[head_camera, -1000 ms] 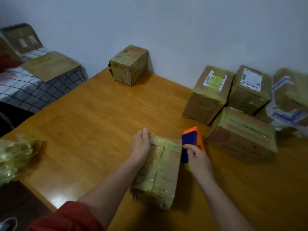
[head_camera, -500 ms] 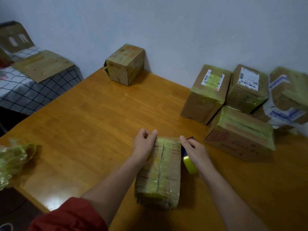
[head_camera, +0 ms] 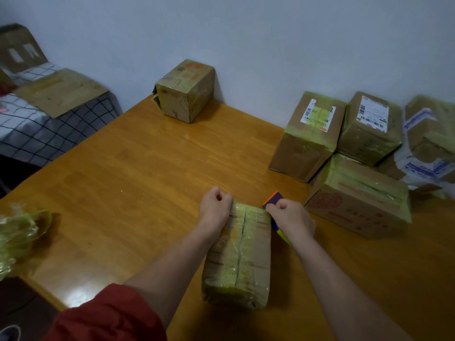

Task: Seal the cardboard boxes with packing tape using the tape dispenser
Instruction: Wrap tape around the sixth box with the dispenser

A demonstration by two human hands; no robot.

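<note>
A small cardboard box [head_camera: 237, 257] wrapped in yellow-green tape lies on the wooden table [head_camera: 128, 183] right in front of me. My left hand [head_camera: 214, 209] has its fingers curled at the box's far left corner and grips it there. My right hand [head_camera: 291, 219] sits against the box's far right corner and holds the tape dispenser [head_camera: 272, 199]. The dispenser's orange and blue tip pokes out beyond the knuckles. Its yellow tape roll [head_camera: 283, 236] shows beneath the hand, beside the box.
Several taped boxes crowd the right side by the wall, the nearest one [head_camera: 357, 198] just right of my right hand. One more box [head_camera: 186, 91] stands at the far back. A wad of crumpled tape [head_camera: 17, 232] lies at the table's left edge.
My left hand's fingers went from straight along the box's left side to curled at its far corner. My right hand dipped with the dispenser, then shifted slightly; the orange tip shows again.
</note>
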